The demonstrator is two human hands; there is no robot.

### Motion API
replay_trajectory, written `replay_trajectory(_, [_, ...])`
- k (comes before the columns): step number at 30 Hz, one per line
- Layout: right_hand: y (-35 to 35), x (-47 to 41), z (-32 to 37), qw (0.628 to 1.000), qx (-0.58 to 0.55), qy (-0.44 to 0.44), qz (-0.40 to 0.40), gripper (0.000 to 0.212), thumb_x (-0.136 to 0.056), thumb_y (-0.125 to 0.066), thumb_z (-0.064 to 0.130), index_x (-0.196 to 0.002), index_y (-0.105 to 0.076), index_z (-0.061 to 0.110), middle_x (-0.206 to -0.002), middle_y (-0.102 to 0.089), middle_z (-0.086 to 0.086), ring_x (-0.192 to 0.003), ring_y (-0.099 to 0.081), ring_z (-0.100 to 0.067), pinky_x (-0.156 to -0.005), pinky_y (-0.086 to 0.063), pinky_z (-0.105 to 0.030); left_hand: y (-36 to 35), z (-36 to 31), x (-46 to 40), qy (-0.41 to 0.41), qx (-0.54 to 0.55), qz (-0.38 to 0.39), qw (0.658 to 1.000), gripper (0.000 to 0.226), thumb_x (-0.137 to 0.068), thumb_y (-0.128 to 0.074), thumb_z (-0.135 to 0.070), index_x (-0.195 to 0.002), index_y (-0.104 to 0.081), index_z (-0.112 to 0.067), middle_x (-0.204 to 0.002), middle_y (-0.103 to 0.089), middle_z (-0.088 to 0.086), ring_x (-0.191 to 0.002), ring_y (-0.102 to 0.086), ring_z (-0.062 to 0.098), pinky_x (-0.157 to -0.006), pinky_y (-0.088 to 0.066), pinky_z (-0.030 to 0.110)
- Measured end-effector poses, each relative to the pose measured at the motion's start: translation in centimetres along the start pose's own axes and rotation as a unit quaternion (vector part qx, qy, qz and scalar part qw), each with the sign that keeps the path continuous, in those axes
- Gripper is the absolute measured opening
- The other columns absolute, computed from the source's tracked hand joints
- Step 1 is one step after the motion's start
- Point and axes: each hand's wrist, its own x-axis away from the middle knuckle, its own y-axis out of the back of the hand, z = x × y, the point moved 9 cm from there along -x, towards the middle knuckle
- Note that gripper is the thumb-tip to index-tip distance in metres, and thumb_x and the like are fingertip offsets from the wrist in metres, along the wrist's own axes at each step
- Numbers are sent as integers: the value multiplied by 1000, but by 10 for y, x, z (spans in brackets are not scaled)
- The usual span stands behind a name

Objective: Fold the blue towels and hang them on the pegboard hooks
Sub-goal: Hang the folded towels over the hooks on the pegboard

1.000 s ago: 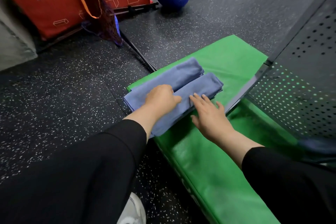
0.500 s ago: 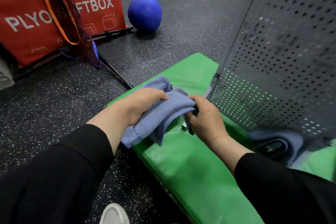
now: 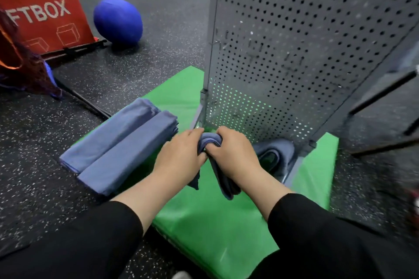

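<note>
Your left hand (image 3: 179, 158) and right hand (image 3: 233, 154) are both gripping a bunched blue towel (image 3: 223, 179) above the green mat (image 3: 210, 222), beside the pegboard (image 3: 306, 41).

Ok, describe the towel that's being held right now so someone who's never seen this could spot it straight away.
Find the green mat at the foot of the grey pegboard. Above its middle, the left hand and right hand grip the held towel. Unlike the two flat folded towels lying to the left, it is bunched and hangs down.
</note>
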Motion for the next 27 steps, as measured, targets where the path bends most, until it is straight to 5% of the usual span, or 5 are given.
replay_trajectory(10, [17, 0, -66, 996, -10, -77, -47, 19, -86, -57, 31, -74, -49, 19, -81, -56, -2, -74, -51, -27, -61, -34, -37, -52, -11, -19, 121, 101, -19, 987, 13, -93, -53, -28, -103, -58, -22, -97, -69, 8, -91, -61, 37, -67, -42, 38])
replay_trajectory(14, [26, -3, -89, 990, -54, -96, -89, 14, -88, -58, 23, -76, -54, 18, -85, -54, 0, -76, -48, -21, -66, -29, -32, -80, -19, -27, 159, 178, -9, 971, 19, -96, -52, -31, -112, -63, -28, -100, -73, 6, -96, -64, 36, -78, -52, 40])
replay_trajectory(23, [54, -22, -107, 963, -114, -104, -223, 19, -90, -60, 14, -104, -73, 19, -99, -55, 3, -83, -49, -10, -71, -29, -19, -93, -26, -63, 165, 293, -95, 937, 8, -92, -62, -23, -100, -61, -25, -79, -60, -7, -75, -53, 24, -63, -35, 35])
replay_trajectory(27, [54, -29, -118, 957, -103, -104, -251, 18, -91, -61, 12, -103, -74, 16, -95, -52, 2, -78, -45, -10, -68, -28, -20, -102, -28, -72, 152, 293, -102, 939, 20, -95, -62, -23, -115, -61, -27, -82, -59, -9, -74, -50, 20, -64, -30, 31])
